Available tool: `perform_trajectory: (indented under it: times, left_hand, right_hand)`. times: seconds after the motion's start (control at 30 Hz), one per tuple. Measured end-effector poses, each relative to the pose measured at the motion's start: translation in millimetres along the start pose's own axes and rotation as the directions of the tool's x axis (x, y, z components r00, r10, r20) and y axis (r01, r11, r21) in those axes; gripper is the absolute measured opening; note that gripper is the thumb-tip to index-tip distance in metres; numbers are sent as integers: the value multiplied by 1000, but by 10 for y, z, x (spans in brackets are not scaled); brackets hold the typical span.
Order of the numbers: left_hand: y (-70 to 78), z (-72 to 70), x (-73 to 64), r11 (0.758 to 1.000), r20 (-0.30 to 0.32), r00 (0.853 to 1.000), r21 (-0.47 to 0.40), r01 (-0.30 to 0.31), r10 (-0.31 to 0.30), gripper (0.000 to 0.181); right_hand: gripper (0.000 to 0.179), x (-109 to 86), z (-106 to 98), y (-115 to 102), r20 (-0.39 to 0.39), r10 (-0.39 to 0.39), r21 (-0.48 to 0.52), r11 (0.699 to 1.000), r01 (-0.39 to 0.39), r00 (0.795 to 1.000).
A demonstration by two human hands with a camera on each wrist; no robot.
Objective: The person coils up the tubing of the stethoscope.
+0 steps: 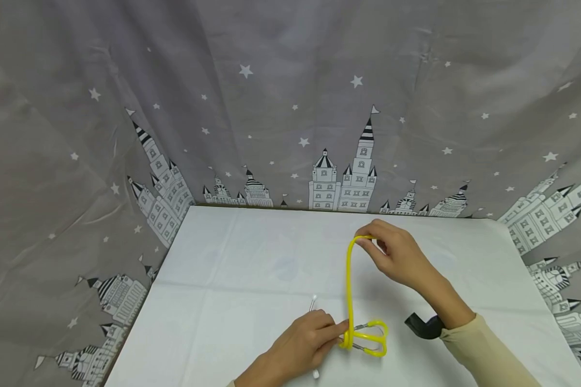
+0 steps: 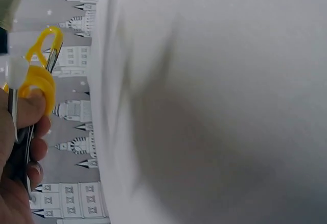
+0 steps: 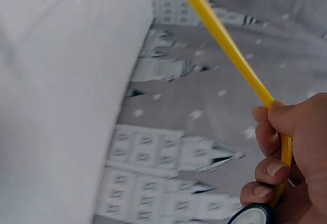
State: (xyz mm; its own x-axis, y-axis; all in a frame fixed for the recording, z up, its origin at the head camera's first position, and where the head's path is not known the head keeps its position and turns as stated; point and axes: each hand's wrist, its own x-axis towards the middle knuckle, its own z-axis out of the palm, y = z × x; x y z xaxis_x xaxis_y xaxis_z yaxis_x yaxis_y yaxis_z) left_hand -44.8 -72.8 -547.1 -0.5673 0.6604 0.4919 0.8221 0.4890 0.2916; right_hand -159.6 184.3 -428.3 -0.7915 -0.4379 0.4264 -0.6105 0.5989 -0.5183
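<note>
A stethoscope with yellow tubing (image 1: 349, 279) is held between both hands, above the white table. My left hand (image 1: 302, 344) grips its metal ear tubes (image 2: 53, 60), where a turn of tubing wraps around them beside the fingertips. White ear tips (image 2: 17, 72) stick out past that hand. To the right of the wrap juts a yellow loop (image 1: 381, 339). Higher up, my right hand (image 1: 392, 255) pinches the tubing and draws it upward from the wrap. Under the right fingers, the round chest piece (image 3: 251, 217) with a dark rim shows partly, cut off by the frame's edge.
The white-covered table (image 1: 252, 247) spreads beneath the hands. A grey curtain (image 1: 281, 97) with printed castles and stars hangs behind it and at both sides. A black band piece (image 1: 423, 326) sits at the right wrist.
</note>
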Motion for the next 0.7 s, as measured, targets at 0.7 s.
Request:
perform_trajectory:
  times: [0.7]
  left_hand:
    - [171, -142, 190, 983, -196, 976, -134, -124, 97, 51]
  right_hand:
    - [7, -306, 800, 550, 131, 262, -40, 965, -259, 956]
